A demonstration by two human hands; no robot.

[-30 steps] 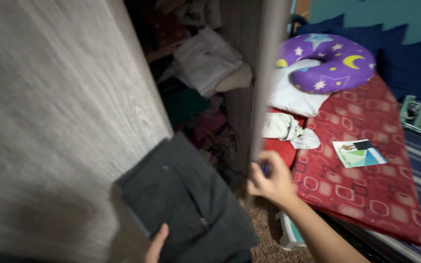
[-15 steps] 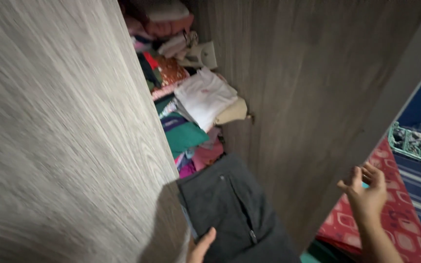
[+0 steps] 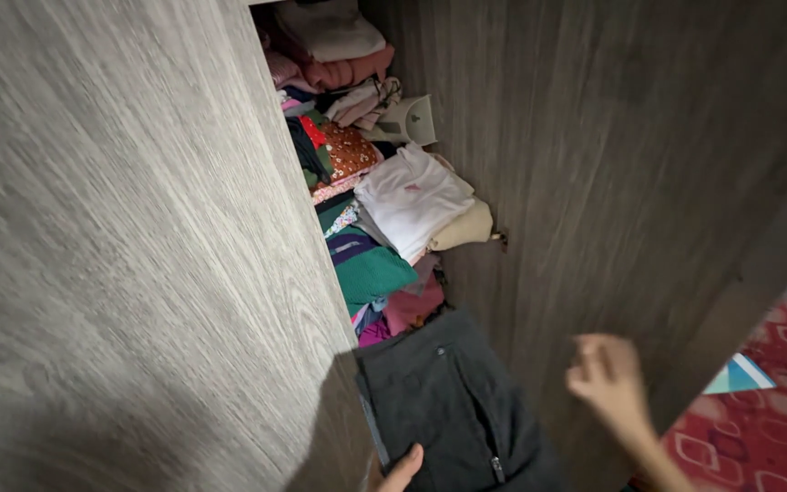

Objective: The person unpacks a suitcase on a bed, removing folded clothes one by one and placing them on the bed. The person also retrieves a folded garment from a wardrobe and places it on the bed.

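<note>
My left hand (image 3: 401, 471) shows only its thumb at the bottom edge, gripping a folded dark grey garment (image 3: 453, 401) with a zip pocket, held in front of the wardrobe opening. My right hand (image 3: 608, 375) hovers blurred in front of the open right wardrobe door (image 3: 649, 164), fingers loosely curled, holding nothing. Inside the wardrobe lie piles of folded clothes: a white piece (image 3: 412, 199), a green one (image 3: 371, 271), pink ones (image 3: 412, 305) and a patterned red one (image 3: 346, 150).
The shut left wardrobe door (image 3: 129, 255), pale wood grain, fills the left half of the view. At the lower right a red patterned bed cover (image 3: 758, 446) with a small printed card (image 3: 738, 375) shows past the door's edge.
The right door has swung further open and my right hand has left its edge, moving left and down. The view shifted, showing more of the shelves. The grey garment stays in my left hand.
</note>
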